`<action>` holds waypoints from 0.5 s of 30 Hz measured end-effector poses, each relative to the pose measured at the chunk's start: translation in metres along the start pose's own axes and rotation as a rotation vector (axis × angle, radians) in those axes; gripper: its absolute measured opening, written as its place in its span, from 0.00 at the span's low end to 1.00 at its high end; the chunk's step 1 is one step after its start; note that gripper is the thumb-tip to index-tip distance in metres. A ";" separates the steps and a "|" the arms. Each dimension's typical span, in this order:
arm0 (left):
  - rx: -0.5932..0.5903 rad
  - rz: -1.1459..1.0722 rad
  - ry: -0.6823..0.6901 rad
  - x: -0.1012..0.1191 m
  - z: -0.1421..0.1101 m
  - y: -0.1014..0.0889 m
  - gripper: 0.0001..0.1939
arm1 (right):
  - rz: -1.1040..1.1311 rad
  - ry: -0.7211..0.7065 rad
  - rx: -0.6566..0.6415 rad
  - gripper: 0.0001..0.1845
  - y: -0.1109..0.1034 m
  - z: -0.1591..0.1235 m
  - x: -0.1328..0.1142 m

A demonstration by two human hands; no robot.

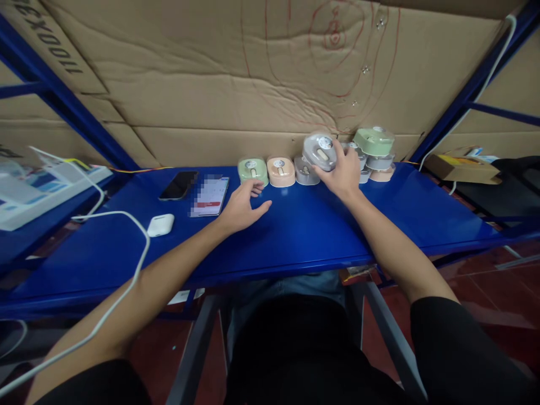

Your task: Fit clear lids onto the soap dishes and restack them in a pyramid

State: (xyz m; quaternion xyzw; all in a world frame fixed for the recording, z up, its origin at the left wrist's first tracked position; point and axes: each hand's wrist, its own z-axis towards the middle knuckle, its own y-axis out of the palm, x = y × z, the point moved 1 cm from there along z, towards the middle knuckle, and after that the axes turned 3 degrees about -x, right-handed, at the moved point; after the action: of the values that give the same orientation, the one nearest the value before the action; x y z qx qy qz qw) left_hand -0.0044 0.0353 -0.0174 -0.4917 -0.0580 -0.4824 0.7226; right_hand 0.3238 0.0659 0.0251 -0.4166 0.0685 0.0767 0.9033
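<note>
My right hand grips a grey rounded box with a clear lid, tilted, above another grey box in the row at the back of the blue table. Fingers apart, my left hand holds nothing. It hovers just in front of a green box at the row's left end. Between the green and grey boxes sits a peach box. Right of my right hand, a stack has a green box on top, a grey one under it and a peach one below, partly hidden.
On the blue table, a dark phone, a phone with a lit screen and a white earbud case lie at left. A white cable hangs across my left arm. A cardboard wall rises behind; blue posts flank the table.
</note>
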 end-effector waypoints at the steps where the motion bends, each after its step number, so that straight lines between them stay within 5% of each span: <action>1: -0.015 0.013 0.009 0.003 -0.001 0.000 0.23 | -0.060 0.019 -0.009 0.52 0.003 0.004 0.000; 7: -0.072 0.058 0.011 0.011 -0.003 -0.002 0.20 | -0.224 0.051 -0.024 0.48 0.025 0.020 -0.008; 15: -0.139 0.049 0.016 0.015 -0.003 -0.005 0.19 | -0.079 0.116 0.089 0.46 0.052 0.033 -0.012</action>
State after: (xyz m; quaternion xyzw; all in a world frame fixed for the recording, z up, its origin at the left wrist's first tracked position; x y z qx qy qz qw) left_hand -0.0012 0.0232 -0.0068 -0.5381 -0.0064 -0.4712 0.6988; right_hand 0.3036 0.1229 0.0102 -0.3823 0.1076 0.0136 0.9176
